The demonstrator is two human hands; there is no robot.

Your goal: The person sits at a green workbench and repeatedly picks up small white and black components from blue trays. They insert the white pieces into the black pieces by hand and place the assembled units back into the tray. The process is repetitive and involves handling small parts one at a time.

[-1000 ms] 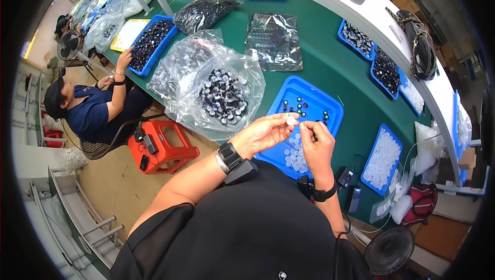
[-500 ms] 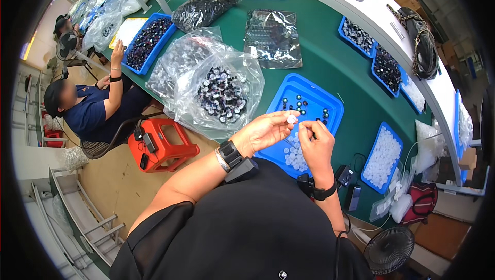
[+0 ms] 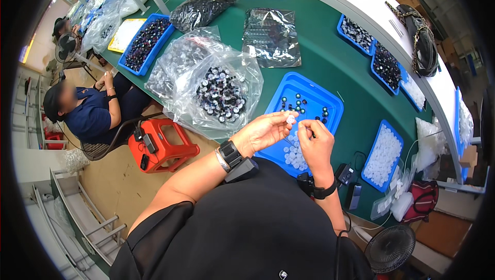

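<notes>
Between the thumb and fingertips of my left hand [image 3: 262, 133] is a small whitish round piece [image 3: 291, 120]. Close to its right, my right hand [image 3: 317, 143] is closed in a pinch; whatever its fingertips hold is too small to make out. Both hands are over a blue tray [image 3: 334, 105]. Dark, shiny round pieces [image 3: 324, 115] lie in its far half, and whitish translucent discs [image 3: 295, 157] are heaped in the near part, partly behind my right hand.
A clear bag of dark-and-clear round pieces [image 3: 221, 95] stands left of the tray. A flat plastic pack [image 3: 271, 37] lies beyond. A blue tray of white pieces [image 3: 382, 155] sits at right. A person [image 3: 90, 109] sits at left near a red stool [image 3: 162, 143].
My hands stay nearly in place, with the whitish piece still in the left fingertips. The seated person at left has lowered a raised hand from the yellow tray to the lap.
</notes>
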